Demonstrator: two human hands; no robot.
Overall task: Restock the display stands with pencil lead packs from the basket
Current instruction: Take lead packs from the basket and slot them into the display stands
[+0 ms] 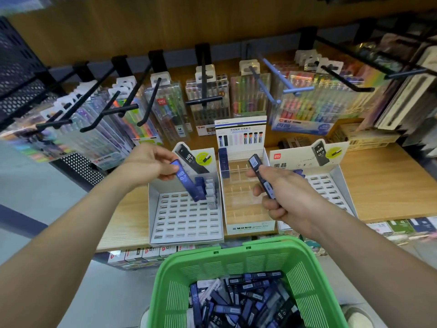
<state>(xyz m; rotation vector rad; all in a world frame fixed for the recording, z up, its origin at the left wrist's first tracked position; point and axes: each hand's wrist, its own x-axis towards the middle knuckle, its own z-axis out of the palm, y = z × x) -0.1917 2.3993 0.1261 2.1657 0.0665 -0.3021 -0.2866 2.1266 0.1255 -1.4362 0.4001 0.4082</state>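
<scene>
the left hand (151,164) pinches a blue lead pack (183,179) by its upper end, over the back rows of the left display stand (184,223), at about 9 o'clock from the middle of the view. the right hand (281,197) is curled round a dark lead pack (260,174) above the clear middle stand (250,227), at 3 o'clock from the left one. the green basket (227,259) sits at 6 o'clock, with many loose packs (238,306) in it.

the likely trouble is the slant. the blue pack's lower end meets the grid beside the standing packs (210,192), and pushed down tilted it could miss its slot or tip those neighbours. the high pinch also leaves the lower end free to swing. the dark pack may belong in a different stand, so a mix-up is possible.

the blue pack's long axis runs from 11 to 5 o'clock. its "hb 0.7" face is toward the camera and its lower end points at the slots. the dark pack lies much the same, with its labelled end up at 11 and its lower end hidden in the fingers.
</scene>
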